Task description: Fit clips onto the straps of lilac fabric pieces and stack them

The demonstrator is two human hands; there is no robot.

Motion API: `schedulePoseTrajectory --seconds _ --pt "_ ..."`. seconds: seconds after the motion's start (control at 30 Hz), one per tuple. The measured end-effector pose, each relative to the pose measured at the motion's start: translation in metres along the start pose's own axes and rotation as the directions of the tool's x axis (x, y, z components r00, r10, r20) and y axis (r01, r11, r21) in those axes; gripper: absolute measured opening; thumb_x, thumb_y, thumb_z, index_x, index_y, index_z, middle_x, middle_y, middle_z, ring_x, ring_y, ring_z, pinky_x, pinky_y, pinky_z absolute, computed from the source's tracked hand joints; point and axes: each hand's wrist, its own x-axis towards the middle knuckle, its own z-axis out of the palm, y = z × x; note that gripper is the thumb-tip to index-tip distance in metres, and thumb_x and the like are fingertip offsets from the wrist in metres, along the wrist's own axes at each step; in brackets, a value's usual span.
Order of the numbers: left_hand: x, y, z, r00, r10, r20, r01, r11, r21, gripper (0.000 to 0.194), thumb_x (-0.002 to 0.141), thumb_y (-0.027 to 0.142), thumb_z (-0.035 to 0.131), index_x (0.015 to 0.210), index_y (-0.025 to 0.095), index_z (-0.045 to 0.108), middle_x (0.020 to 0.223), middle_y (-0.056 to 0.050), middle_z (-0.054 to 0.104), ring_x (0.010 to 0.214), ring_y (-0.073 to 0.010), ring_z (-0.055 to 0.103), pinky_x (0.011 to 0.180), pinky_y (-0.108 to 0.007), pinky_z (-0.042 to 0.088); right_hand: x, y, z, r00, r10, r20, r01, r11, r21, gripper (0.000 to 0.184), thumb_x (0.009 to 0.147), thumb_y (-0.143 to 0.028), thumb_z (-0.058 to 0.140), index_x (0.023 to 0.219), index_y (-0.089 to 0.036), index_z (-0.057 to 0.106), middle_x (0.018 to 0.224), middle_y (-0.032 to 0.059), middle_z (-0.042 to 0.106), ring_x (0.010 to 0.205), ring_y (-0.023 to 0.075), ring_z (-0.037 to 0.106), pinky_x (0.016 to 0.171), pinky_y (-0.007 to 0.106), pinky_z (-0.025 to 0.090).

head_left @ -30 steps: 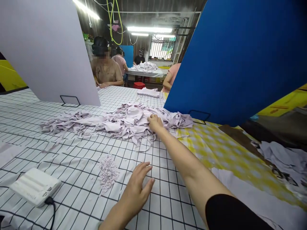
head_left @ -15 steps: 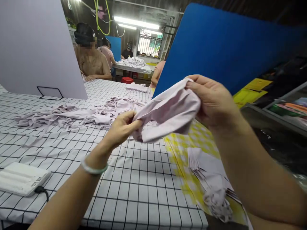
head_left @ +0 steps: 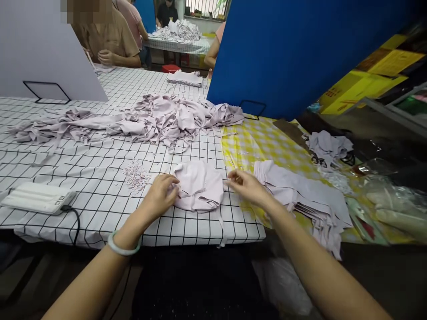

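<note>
A pale lilac fabric piece [head_left: 200, 184] lies flat on the black-and-white checked tablecloth [head_left: 100, 178] near the front edge. My left hand [head_left: 162, 195] presses on its left edge with curled fingers. My right hand [head_left: 245, 186] rests at its right edge, fingers pinched at the cloth's border. A stack of folded lilac pieces [head_left: 300, 195] lies just right of my right hand on the yellow checked cloth [head_left: 253, 142]. A long heap of loose lilac pieces [head_left: 160, 118] stretches across the table behind.
A white power bank [head_left: 36, 198] with a black cable sits at front left. Small lilac scraps [head_left: 135, 174] lie left of the piece. Grey [head_left: 40, 40] and blue [head_left: 283, 49] divider boards stand behind. Other people sit at the far end. Clutter fills the right side.
My right hand took a lilac piece from the heap, both hands held it up, and now it lies flat on the table near the front edge with both hands at its sides.
</note>
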Motion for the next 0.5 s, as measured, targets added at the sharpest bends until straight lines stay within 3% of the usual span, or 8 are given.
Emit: schedulePoseTrajectory --seconds 0.1,0.17,0.3,0.33,0.4,0.43,0.47,0.5 --pt "0.016 0.019 0.016 0.976 0.081 0.203 -0.106 0.987 0.119 0.023 0.08 0.027 0.066 0.101 0.019 0.064 0.11 -0.012 0.066 0.11 -0.0327 0.055 0.096 -0.051 0.042 -0.034 0.001 0.031 0.997 -0.083 -0.008 0.08 0.977 -0.198 0.034 0.077 -0.045 0.072 0.1 -0.023 0.06 0.101 0.0057 0.063 0.087 0.0225 0.06 0.076 0.036 0.05" --pt "0.019 0.034 0.02 0.943 0.09 0.321 -0.148 0.976 0.162 0.012 0.081 0.019 0.062 0.092 0.018 0.063 0.096 -0.009 0.068 0.098 -0.0294 0.058 0.092 -0.05 0.042 -0.04 -0.001 0.048 0.988 -0.154 -0.031 0.136 0.937 -0.321 0.018 0.085 -0.037 0.065 0.095 -0.023 0.06 0.097 0.0054 0.063 0.089 0.0234 0.06 0.078 0.035 0.048" --pt "-0.021 0.061 -0.007 0.931 0.243 0.274 -0.224 0.969 -0.1 0.015 0.091 0.015 0.048 0.091 0.018 0.062 0.086 -0.006 0.066 0.082 -0.0195 0.058 0.08 -0.037 0.046 -0.033 0.001 0.06 0.978 -0.19 -0.081 0.131 0.875 -0.467 0.009 0.088 -0.019 0.052 0.083 -0.022 0.058 0.084 0.0045 0.061 0.079 0.0219 0.058 0.07 0.033 0.043" --pt "-0.035 0.067 -0.017 0.884 0.301 0.357 -0.226 0.945 -0.237 0.014 0.091 0.016 0.049 0.092 0.019 0.063 0.083 -0.004 0.066 0.077 -0.0168 0.058 0.074 -0.032 0.047 -0.032 0.002 0.06 0.973 -0.21 -0.095 0.142 0.873 -0.467 0.008 0.088 -0.018 0.052 0.083 -0.022 0.058 0.085 0.0047 0.061 0.079 0.0219 0.058 0.071 0.033 0.043" --pt "-0.055 0.076 -0.033 0.722 0.386 0.574 -0.143 0.895 -0.422 0.012 0.09 0.018 0.054 0.09 0.021 0.066 0.077 -0.001 0.066 0.068 -0.0134 0.058 0.062 -0.026 0.047 -0.032 0.005 0.06 0.955 -0.262 -0.138 0.179 0.881 -0.438 0.007 0.088 -0.018 0.052 0.084 -0.021 0.057 0.089 0.006 0.06 0.083 0.0222 0.058 0.074 0.033 0.043" --pt "-0.056 0.079 -0.035 0.687 0.372 0.624 -0.092 0.897 -0.433 0.01 0.091 0.02 0.057 0.09 0.022 0.067 0.078 -0.001 0.067 0.068 -0.0132 0.059 0.061 -0.025 0.047 -0.033 0.005 0.06 0.944 -0.283 -0.168 0.192 0.888 -0.417 0.007 0.089 -0.019 0.052 0.085 -0.021 0.057 0.092 0.0068 0.059 0.086 0.0225 0.058 0.076 0.033 0.044" --pt "-0.052 0.079 -0.032 0.719 0.311 0.622 -0.062 0.919 -0.389 0.009 0.091 0.023 0.058 0.092 0.022 0.067 0.082 -0.002 0.068 0.071 -0.0141 0.06 0.063 -0.025 0.048 -0.033 0.005 0.06 0.935 -0.298 -0.194 0.203 0.894 -0.399 0.007 0.09 -0.019 0.051 0.086 -0.021 0.057 0.094 0.0075 0.059 0.088 0.0228 0.057 0.078 0.033 0.045" --pt "-0.042 0.076 -0.025 0.796 0.21 0.568 -0.039 0.954 -0.298 0.009 0.091 0.025 0.06 0.094 0.021 0.067 0.086 -0.003 0.069 0.077 -0.016 0.062 0.068 -0.027 0.05 -0.034 0.005 0.061 0.928 -0.309 -0.21 0.212 0.897 -0.387 0.008 0.091 -0.019 0.051 0.087 -0.021 0.057 0.094 0.0079 0.058 0.089 0.0231 0.057 0.079 0.034 0.045"
